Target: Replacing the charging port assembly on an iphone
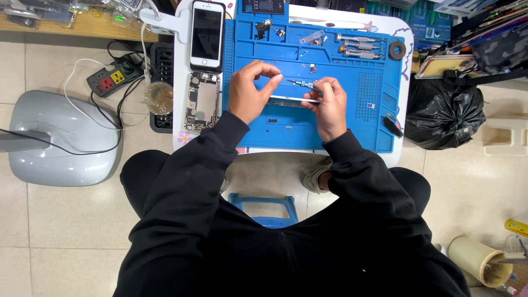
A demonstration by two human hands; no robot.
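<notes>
Both hands (250, 91) (329, 104) hold a thin phone part (289, 99) over the blue mat (330, 124).

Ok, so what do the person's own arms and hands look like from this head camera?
Both arms are covered by long, loose black fabric sleeves ending in snug ribbed cuffs at the wrists. The left hand and right hand are bare: no gloves, and no rings, watch or wristband visible. No markings or print show on the sleeves.

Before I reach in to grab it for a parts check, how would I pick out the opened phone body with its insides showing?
Start at the blue work mat on the small white table. Just off the mat's left edge, a whole white phone lies face up; the opened phone body lies directly below it, nearer the person. Unlike its neighbour, it has no screen, only bare metal and components.
</notes>
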